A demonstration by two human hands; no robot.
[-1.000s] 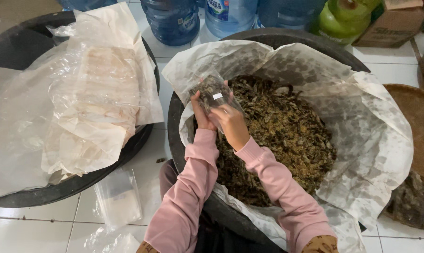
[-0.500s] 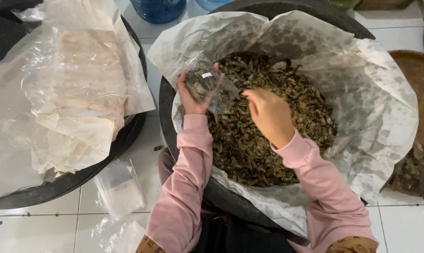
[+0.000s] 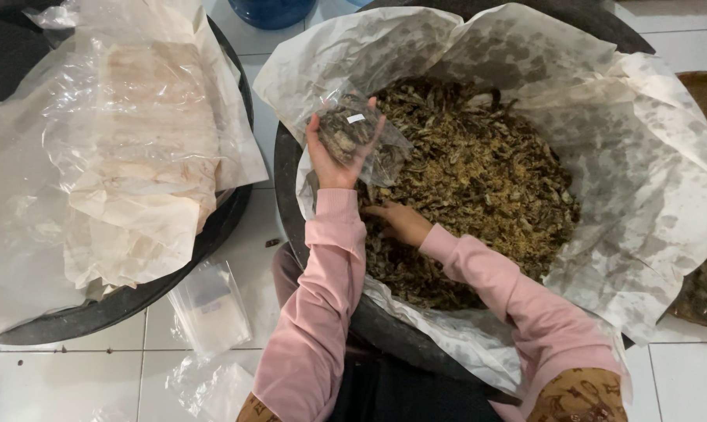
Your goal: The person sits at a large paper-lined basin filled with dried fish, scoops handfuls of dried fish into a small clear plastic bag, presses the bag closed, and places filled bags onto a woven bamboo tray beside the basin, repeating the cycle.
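A: From the head view, we are holding up a small clear bag (image 3: 360, 141) in our left hand (image 3: 334, 160), over the near-left edge of the big black tub (image 3: 285, 180). The grip is closing around the bag's lower part, so its mouth is staying up and the dark dried pieces already inside are not spilling.

B: And we are keeping it above the tub, it seems, so that anything dropping is landing back on the heap. Our right hand (image 3: 400, 221) is lying palm down on the dried leaves (image 3: 478, 180), near the tub's near-left wall, just below the bag.

A: Its fingers are digging into the heap; we cannot tell whether they are pinching any pieces.

B: The white paper liner (image 3: 642, 180) is draping over the tub's rim, probably keeping the leaves off the black wall.

A: Left of the tub, a second tub (image 3: 228, 219) is lying covered with crumpled plastic and paper (image 3: 127, 148). Spare clear bags (image 3: 209, 306) are lying on the tiled floor (image 3: 682, 375) between the two tubs, within easy reach of our left arm.
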